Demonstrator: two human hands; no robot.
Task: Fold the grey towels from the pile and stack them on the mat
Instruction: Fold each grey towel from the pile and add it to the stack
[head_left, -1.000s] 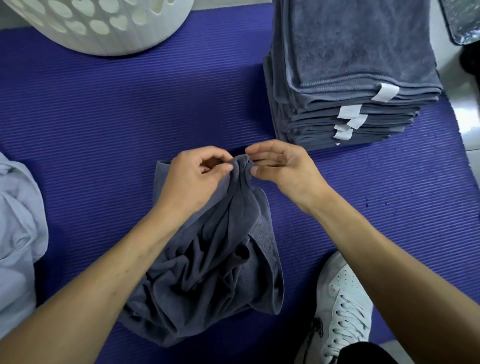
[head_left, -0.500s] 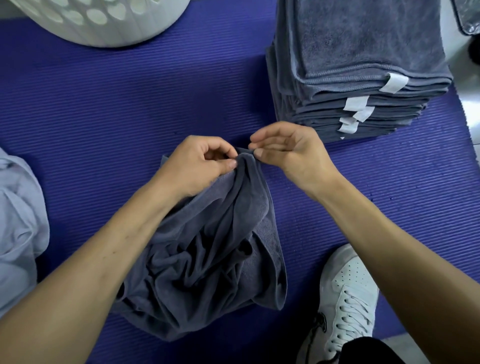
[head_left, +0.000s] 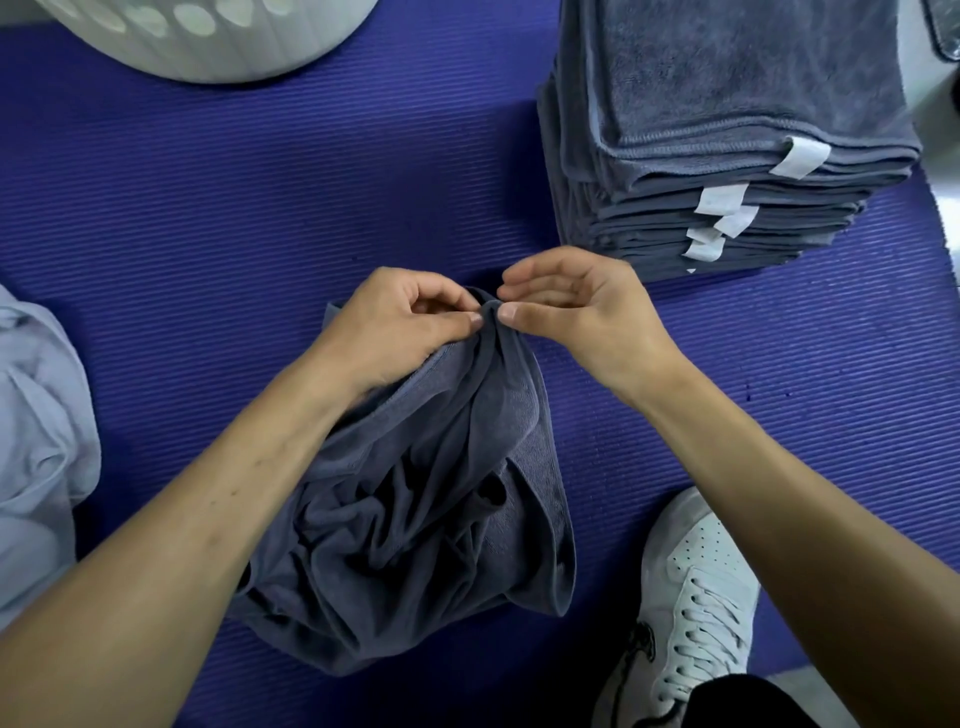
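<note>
Since a second ago little has moved: my left hand (head_left: 395, 322) and right hand (head_left: 576, 312) still pinch one bunched edge of the crumpled grey towel (head_left: 431, 499), mid-mat (head_left: 208, 218). By the far right corner a tall folded stack (head_left: 727, 130) is done; this towel isn't folded yet.

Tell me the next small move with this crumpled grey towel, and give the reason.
Probably draw the hands apart along the edge to open it out. Both the left hand and the right hand pinch the grey towel at almost the same spot, and the rest hangs bunched on the purple mat, so it cannot yet be folded for the stack.
</note>
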